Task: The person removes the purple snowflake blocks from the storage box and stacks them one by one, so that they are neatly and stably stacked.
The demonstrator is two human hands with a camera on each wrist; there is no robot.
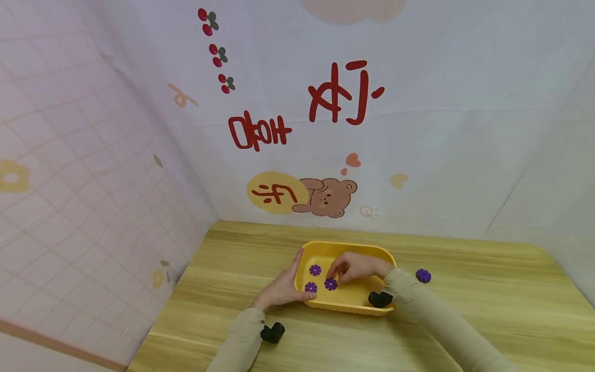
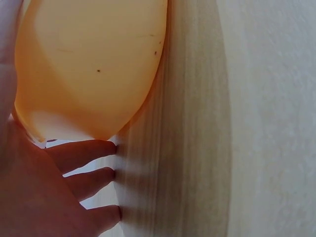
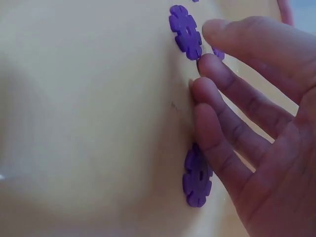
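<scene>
A yellow plastic tub sits on the table, with several purple notched discs inside at its left end. My left hand holds the tub's left end, thumb along the near side and fingers by the far-left wall. In the left wrist view its fingertips reach down to the tabletop beside the tub's wall. Inside the tub, my right hand hovers close to one purple disc. The right wrist view shows its fingers loosely bent, with a disc by the thumb and index tips and another disc below the fingers; no grip shows.
Another purple disc lies on the wooden table, right of the tub. A printed white cloth hangs behind the table's back edge, and another covers the left side. Black camera mounts are on both wrists.
</scene>
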